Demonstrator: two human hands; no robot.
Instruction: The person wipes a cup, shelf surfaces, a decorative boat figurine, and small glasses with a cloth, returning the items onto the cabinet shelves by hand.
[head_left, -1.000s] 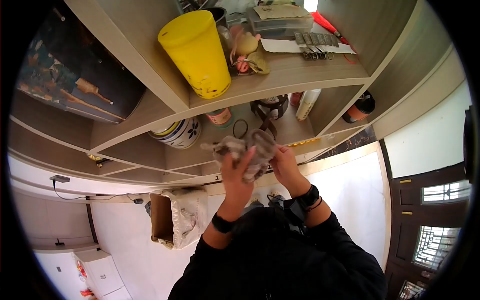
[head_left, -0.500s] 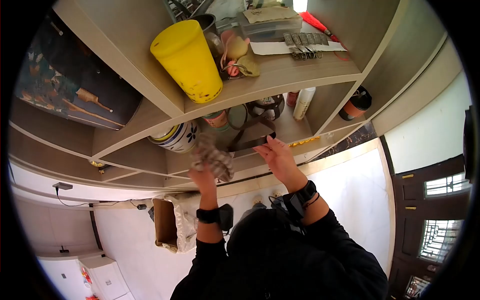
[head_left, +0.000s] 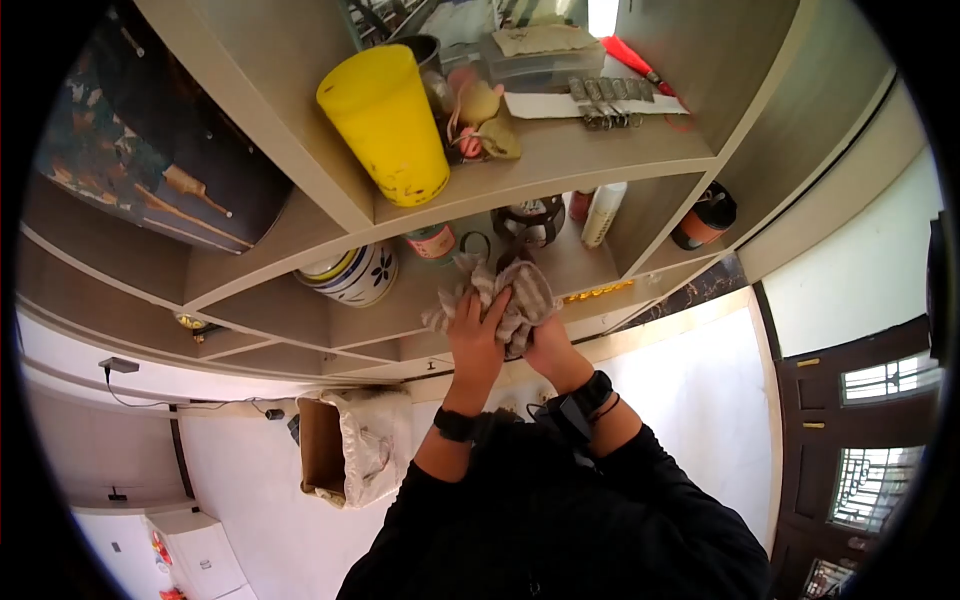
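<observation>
My left hand (head_left: 477,335) presses on a crumpled beige-and-brown striped cloth (head_left: 528,287), its fingers closed over the folds. On the other side of the cloth, my right hand (head_left: 556,355) is closed, its fingertips partly covered by the fabric. A dark brown strap (head_left: 513,254) runs down into the cloth, and the rest of it is hidden there. Just behind stands a round glass jar (head_left: 541,221) in a brown strapped holder. A green-and-pink container (head_left: 433,243) and a dark ring-shaped item (head_left: 475,243) are close to the cloth.
A yellow cup (head_left: 388,125) stands on the shelf above. A blue-patterned white pot (head_left: 365,277) is to the left. On the right are a white spray bottle (head_left: 604,214) and a black-and-orange container (head_left: 706,217). An open bag-lined box (head_left: 350,447) sits on the floor.
My left hand has carried the cloth rightward onto the strap and up against my right hand. The strap, visible in my right hand before, is now mostly covered.
</observation>
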